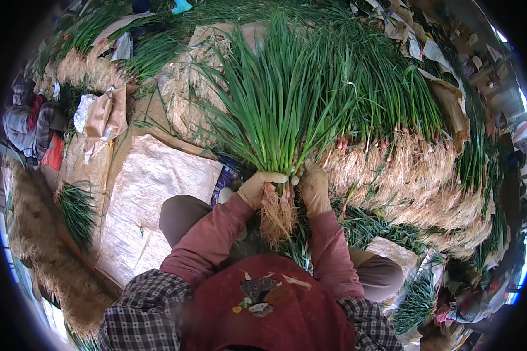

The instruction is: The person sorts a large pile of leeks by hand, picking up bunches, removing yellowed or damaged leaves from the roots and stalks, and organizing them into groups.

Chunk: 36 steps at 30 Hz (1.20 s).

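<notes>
A bunch of green onions (285,118) with long green leaves stands upright before me, its leaves pointing away and its pale roots (276,217) hanging towards my lap. My left hand (258,189), in a pale dirty glove, grips the bunch at its base, with the thumb across the stems. On the other side, my gloved right hand (314,186) is at the stem bases, its fingers curled against the small white bulbs; what its fingertips hold is partly hidden.
Stacked green onions with matted roots (404,175) lie to the right. A whitish woven sheet (158,197) is spread on the left, beside brown paper (88,162). A long root pile (48,250) runs along the far left. Another person (26,120) sits at the upper left.
</notes>
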Each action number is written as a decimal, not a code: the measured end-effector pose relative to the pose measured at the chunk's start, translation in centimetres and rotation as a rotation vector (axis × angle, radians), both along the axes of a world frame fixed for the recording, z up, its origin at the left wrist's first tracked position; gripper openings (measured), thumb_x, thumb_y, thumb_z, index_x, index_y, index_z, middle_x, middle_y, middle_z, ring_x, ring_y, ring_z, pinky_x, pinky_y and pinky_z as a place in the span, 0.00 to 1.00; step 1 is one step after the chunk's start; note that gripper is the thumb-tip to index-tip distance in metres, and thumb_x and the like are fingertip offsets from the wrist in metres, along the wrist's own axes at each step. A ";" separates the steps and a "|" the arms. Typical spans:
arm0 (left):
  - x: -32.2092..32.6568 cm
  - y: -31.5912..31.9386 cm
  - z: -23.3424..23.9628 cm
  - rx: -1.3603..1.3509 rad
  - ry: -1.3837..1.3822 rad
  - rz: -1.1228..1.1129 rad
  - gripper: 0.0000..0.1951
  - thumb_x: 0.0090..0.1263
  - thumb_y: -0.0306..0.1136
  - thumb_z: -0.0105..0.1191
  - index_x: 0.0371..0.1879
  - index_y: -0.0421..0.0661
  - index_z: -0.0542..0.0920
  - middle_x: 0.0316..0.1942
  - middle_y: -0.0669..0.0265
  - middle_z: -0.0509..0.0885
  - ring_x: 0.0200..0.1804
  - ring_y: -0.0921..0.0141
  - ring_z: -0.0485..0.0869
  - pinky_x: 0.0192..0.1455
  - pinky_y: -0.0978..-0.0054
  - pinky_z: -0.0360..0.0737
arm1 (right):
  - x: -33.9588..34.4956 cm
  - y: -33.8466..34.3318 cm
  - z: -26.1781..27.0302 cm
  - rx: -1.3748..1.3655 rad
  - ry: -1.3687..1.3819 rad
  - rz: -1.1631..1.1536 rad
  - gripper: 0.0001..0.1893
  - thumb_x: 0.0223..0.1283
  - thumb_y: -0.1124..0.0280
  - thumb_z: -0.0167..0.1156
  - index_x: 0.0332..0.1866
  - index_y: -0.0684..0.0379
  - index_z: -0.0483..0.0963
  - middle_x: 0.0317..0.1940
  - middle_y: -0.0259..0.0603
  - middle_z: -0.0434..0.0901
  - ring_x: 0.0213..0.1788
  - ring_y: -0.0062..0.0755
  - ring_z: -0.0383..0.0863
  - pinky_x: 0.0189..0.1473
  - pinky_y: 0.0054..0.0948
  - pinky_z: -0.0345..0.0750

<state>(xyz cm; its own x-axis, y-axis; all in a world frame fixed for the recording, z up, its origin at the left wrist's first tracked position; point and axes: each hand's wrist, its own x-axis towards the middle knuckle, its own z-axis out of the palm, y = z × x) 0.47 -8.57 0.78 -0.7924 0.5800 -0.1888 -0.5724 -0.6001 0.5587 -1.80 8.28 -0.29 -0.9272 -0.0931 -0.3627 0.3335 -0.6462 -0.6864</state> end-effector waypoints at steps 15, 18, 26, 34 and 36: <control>0.7 -0.5 0.9 -0.061 0.027 0.021 0.25 0.59 0.39 0.50 0.50 0.30 0.72 0.27 0.56 0.81 0.23 0.66 0.79 0.39 0.68 0.78 | 0.5 1.0 -3.1 1.671 0.337 0.508 0.10 0.54 0.67 0.58 0.34 0.65 0.77 0.32 0.52 0.81 0.32 0.47 0.82 0.36 0.39 0.78; 0.2 -0.4 1.2 0.027 0.084 -0.027 0.27 0.58 0.37 0.51 0.56 0.35 0.70 0.35 0.60 0.78 0.26 0.69 0.80 0.40 0.68 0.79 | 2.4 4.5 -5.0 1.898 0.348 0.988 0.11 0.54 0.67 0.59 0.38 0.62 0.78 0.30 0.53 0.81 0.32 0.48 0.82 0.38 0.38 0.79; 0.2 -1.0 2.9 0.028 0.116 0.020 0.25 0.54 0.33 0.54 0.52 0.38 0.69 0.35 0.60 0.75 0.28 0.67 0.81 0.21 0.75 0.81 | -5.5 3.8 3.8 2.105 0.137 -0.031 0.23 0.51 0.55 0.65 0.45 0.63 0.73 0.43 0.51 0.76 0.42 0.44 0.80 0.43 0.39 0.79; 0.5 -1.3 2.5 0.067 0.000 0.151 0.22 0.57 0.32 0.53 0.52 0.38 0.72 0.38 0.59 0.79 0.37 0.64 0.81 0.32 0.71 0.80 | 0.8 8.1 1.7 1.067 0.152 -0.195 0.06 0.57 0.74 0.59 0.39 0.61 0.78 0.33 0.38 0.79 0.36 0.27 0.78 0.37 0.29 0.78; 0.3 -1.7 3.1 0.122 0.064 0.103 0.21 0.57 0.30 0.53 0.51 0.39 0.72 0.35 0.62 0.78 0.35 0.66 0.81 0.31 0.73 0.79 | 5.3 10.0 -2.7 1.257 0.240 0.097 0.09 0.57 0.72 0.58 0.41 0.63 0.78 0.31 0.40 0.81 0.33 0.31 0.79 0.36 0.29 0.78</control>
<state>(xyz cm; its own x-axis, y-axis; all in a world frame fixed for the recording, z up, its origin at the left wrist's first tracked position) 0.76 -10.31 3.85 -0.8572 0.5103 -0.0690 -0.4696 -0.7197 0.5114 3.50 18.27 -2.95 -0.9900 0.1191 -0.0754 0.1259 0.5068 -0.8528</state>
